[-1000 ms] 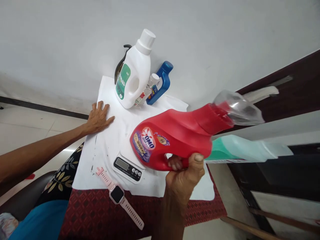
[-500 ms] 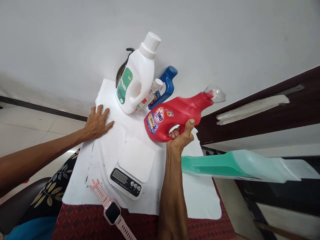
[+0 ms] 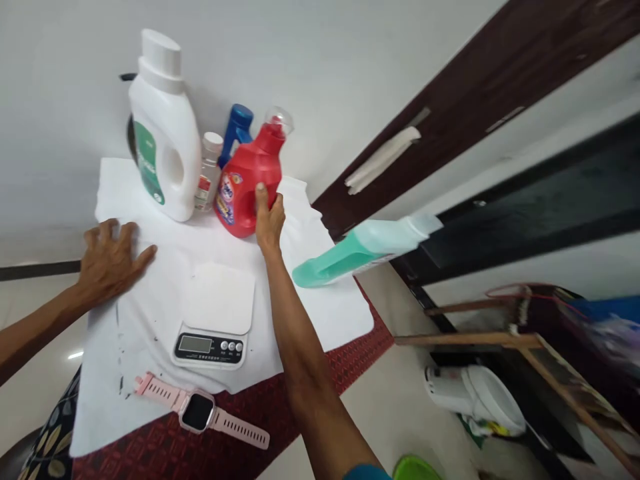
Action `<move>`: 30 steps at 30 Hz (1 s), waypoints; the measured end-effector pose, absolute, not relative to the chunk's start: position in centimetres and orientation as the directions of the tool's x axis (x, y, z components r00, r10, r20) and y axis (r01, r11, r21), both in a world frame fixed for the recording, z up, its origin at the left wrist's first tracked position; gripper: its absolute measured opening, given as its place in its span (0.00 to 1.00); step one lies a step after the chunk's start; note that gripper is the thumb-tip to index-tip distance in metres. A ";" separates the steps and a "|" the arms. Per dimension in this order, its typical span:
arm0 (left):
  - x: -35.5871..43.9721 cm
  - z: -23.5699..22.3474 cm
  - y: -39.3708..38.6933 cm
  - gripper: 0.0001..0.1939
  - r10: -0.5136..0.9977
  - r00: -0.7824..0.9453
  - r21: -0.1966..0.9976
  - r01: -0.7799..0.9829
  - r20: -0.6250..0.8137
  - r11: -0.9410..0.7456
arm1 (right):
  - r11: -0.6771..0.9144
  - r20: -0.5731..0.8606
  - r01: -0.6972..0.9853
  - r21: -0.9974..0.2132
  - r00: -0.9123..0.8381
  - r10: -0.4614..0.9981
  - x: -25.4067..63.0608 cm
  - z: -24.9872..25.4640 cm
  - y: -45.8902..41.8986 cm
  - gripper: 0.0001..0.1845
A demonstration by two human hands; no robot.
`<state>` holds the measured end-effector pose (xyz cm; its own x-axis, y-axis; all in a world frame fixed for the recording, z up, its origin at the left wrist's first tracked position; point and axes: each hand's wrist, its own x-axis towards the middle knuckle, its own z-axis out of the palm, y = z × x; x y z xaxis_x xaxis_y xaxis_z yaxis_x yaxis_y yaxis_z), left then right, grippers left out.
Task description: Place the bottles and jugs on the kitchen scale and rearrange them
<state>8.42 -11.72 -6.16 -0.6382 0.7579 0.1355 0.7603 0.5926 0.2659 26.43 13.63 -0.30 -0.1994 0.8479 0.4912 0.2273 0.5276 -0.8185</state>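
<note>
My right hand (image 3: 271, 217) grips the handle of a red OMO detergent bottle (image 3: 250, 177), which stands on the white cloth with its clear cap up. Close behind it are a blue bottle (image 3: 236, 130) and a small clear bottle with a white cap (image 3: 207, 177). A big white jug with a green label (image 3: 170, 133) stands to their left. My left hand (image 3: 111, 260) lies on the cloth, fingers spread, holding nothing. Between my hands sits a white digital kitchen scale (image 3: 220, 300) with nothing on its plate.
A bottle of green liquid (image 3: 360, 247) stands at the right of the white cloth (image 3: 145, 300). A pink smartwatch (image 3: 197, 410) lies at the front edge. Beyond the table are a white bucket (image 3: 470, 397), a wooden frame (image 3: 460, 339) and the grey wall (image 3: 350, 67).
The red bottle has gone from tilted above the cloth to nearly upright beside the small bottles, still in my right hand. The view has swung right. My left hand stays flat.
</note>
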 end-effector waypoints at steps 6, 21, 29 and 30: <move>8.7 -5.3 -11.7 0.48 0.755 -0.644 0.297 0.751 0.127 0.590 | 0.652 0.747 0.451 -0.609 0.050 0.663 36.6 0.1 7.1 0.33; 9.7 -3.7 -11.6 0.47 0.695 -0.719 0.374 0.647 0.009 0.664 | 0.350 0.379 0.146 -0.925 0.376 0.845 40.3 0.2 11.7 0.22; 9.7 -3.6 -11.5 0.44 0.693 -0.720 0.348 0.644 -0.025 0.681 | 0.346 0.340 0.080 -0.935 0.482 0.807 45.9 1.1 6.5 0.28; 9.7 -3.6 -11.5 0.44 0.694 -0.719 0.346 0.646 -0.024 0.681 | 0.356 0.345 0.076 -0.931 0.492 0.799 46.7 1.3 5.5 0.28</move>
<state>9.68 -11.52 -3.64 -0.7192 0.6944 -0.0242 0.6456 0.6808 0.3459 46.69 5.49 1.35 0.4922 0.7990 0.3454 0.0761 0.3557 -0.9315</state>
